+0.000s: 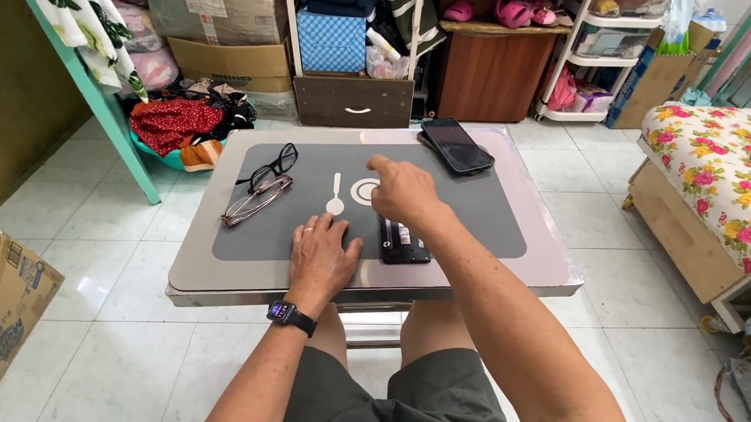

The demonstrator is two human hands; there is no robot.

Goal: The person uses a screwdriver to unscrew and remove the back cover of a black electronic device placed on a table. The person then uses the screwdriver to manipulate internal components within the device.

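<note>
The left hand [322, 257] lies open and flat on the bench [197, 261] beside a black device [402, 243], while the right hand [404, 189], fingers loosely curled and holding nothing, touches a white ring [362, 191] near a white stick [335, 195].

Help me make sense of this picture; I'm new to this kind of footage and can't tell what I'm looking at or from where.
The one picture comes from a camera worn on a person's head, looking down at their own two bare hands. They sit at a small table with a dark mat. The left hand lies flat on the mat and holds nothing. The right hand reaches forward, its fingers at a small white ring; whether they grip it is unclear. Nearby lie a small white spoon-shaped piece, two pairs of glasses, a small dark gadget and two stacked phones.
</note>
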